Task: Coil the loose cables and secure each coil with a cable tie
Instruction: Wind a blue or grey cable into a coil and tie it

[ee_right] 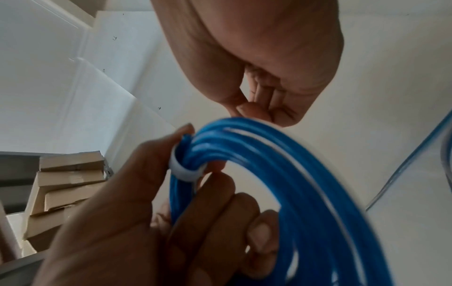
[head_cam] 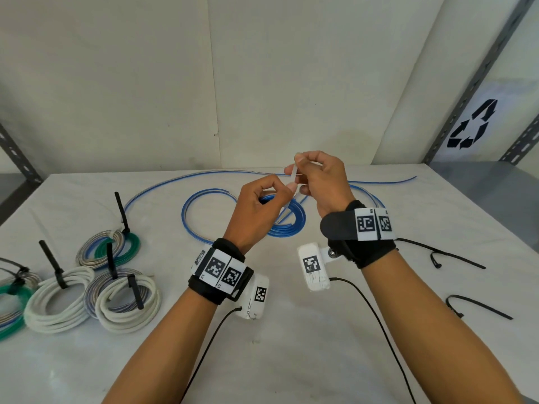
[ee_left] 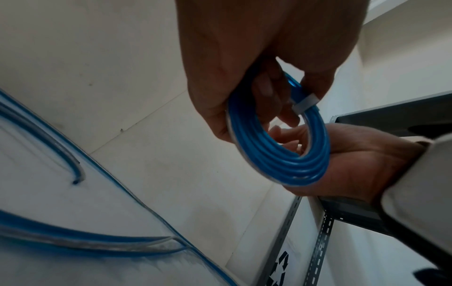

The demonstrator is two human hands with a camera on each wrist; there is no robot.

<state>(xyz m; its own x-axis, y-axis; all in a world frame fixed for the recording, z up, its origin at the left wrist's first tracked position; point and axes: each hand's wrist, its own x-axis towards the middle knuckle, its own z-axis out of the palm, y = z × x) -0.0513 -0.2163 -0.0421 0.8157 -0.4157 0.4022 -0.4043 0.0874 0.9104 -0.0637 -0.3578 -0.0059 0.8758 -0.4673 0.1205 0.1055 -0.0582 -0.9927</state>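
A small blue cable coil (head_cam: 287, 227) is held up above the table between both hands. My left hand (head_cam: 287, 188) grips the coil (ee_left: 281, 152) at its top, where a white cable tie (ee_left: 305, 103) wraps the strands. My right hand (head_cam: 297, 167) pinches the tie's tail (head_cam: 294, 177), which slants up from the coil. In the right wrist view the tie (ee_right: 183, 171) loops round the coil (ee_right: 305, 174), with the left hand's fingers (ee_right: 215, 203) curled under it and my right hand (ee_right: 259, 108) curled just above. Much of the coil is hidden behind my left hand in the head view.
Loose blue-and-white cable (head_cam: 204, 185) curves across the table's far half. Several tied coils, white (head_cam: 58, 301) and green-grey (head_cam: 108, 246), lie at the left. Two black cable ties (head_cam: 455, 255) (head_cam: 478, 307) lie at the right. Metal shelving (head_cam: 481, 77) stands at the right edge.
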